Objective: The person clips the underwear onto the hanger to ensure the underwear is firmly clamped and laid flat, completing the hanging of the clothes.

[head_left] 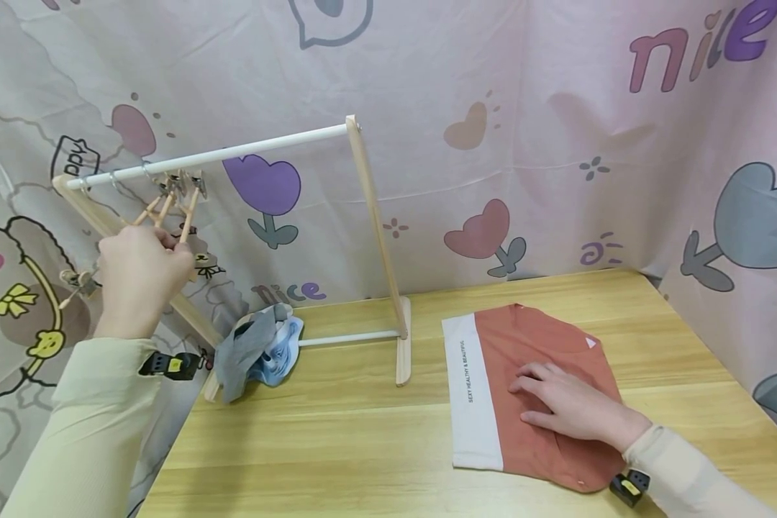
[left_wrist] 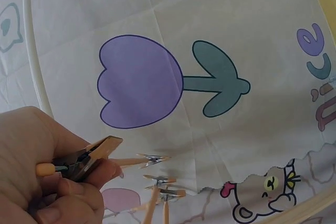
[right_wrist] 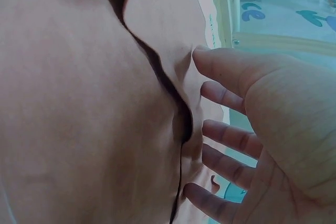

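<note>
My left hand [head_left: 145, 273] is raised at the left end of a small clothes rack, fingers curled round a wooden clip hanger [head_left: 191, 216]. In the left wrist view a metal clip [left_wrist: 86, 158] shows between its thumb and fingers, with more hanger clips [left_wrist: 160, 180] just beyond. On the table, an orange-red garment [head_left: 531, 338] lies flat, a white lettered band along its left side. Loosely spread over its right part is my right hand [head_left: 570, 403], fingertips at the cloth. From the right wrist, a fold [right_wrist: 157, 69] in this cloth runs beside the fingers [right_wrist: 226, 163].
The rack's white rail [head_left: 265, 147] slopes up to the right upright [head_left: 378, 223]. Grey and blue cloths [head_left: 252, 352] are heaped at the rack's left foot. A patterned curtain [head_left: 414, 79] hangs behind the wooden table [head_left: 337, 439].
</note>
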A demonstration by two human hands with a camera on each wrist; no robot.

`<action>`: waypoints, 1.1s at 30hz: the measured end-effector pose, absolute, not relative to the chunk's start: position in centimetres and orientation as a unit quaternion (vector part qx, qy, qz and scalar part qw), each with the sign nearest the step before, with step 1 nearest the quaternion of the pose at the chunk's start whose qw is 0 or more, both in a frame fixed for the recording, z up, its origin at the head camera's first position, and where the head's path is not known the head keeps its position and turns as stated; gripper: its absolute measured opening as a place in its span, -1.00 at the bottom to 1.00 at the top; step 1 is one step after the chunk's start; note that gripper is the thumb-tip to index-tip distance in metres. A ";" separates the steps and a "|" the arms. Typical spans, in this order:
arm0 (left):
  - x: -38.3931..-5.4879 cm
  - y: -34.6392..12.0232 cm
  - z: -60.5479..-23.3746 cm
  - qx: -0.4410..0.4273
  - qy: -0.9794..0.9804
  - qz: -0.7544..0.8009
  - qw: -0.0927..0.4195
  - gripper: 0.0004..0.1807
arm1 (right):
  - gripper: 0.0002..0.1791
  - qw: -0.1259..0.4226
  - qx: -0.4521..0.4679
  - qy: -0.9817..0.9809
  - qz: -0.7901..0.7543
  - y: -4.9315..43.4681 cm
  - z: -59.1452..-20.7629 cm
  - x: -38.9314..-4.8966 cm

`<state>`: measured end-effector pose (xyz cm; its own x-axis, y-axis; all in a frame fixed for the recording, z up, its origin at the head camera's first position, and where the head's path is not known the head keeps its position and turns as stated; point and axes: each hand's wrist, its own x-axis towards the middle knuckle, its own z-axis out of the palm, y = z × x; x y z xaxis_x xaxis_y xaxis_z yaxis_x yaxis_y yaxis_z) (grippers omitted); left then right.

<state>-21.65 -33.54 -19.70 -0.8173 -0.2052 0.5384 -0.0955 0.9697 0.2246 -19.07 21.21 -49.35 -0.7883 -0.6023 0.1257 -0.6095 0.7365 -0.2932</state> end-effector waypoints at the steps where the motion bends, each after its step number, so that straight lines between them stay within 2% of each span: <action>1: -21.7 -33.5 -19.7 0.077 -0.947 -0.094 0.298 -0.68 | -0.63 0.011 0.326 -0.932 0.161 21.2 -49.3 -19.1; 15: -21.6 -32.7 -19.2 0.058 -0.939 -0.088 0.327 -0.66 | -0.64 0.019 0.337 -0.927 0.167 21.2 -49.3 -19.2; 33: -19.7 -31.4 -19.3 0.038 -0.940 -0.112 0.319 -0.66 | -0.64 0.015 0.332 -0.928 0.166 21.2 -49.2 -19.1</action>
<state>-19.71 -31.35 -19.29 -0.7934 -0.1438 0.5915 -0.0005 0.9718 0.2356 -19.11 21.21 -49.25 -0.7790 -0.6115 0.1382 -0.6216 0.7245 -0.2979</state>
